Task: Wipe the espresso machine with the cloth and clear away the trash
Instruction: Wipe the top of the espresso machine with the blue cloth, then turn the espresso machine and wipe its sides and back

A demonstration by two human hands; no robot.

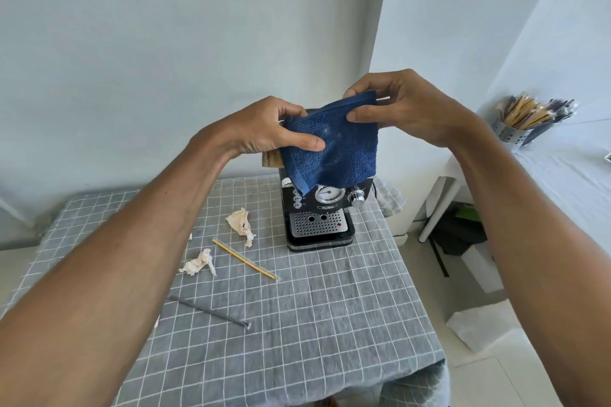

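Both forearms nearest; left hand [264, 129] and right hand [403, 106] each pinch blue cloth [334, 149] in grip, held above espresso machine [319, 218]. Below grip: grey checked tabletop [330, 307], crumpled tissues [241, 223], straws. Pale walls. Machine label unreadable.

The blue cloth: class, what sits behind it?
Behind the blue cloth, held by left hand and right hand, stands the espresso machine. Its gauge and drip tray show; its top is covered.

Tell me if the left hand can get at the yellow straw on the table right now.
Probably not yet: the left hand is pinching the blue cloth. The straw lies uncovered on the table.
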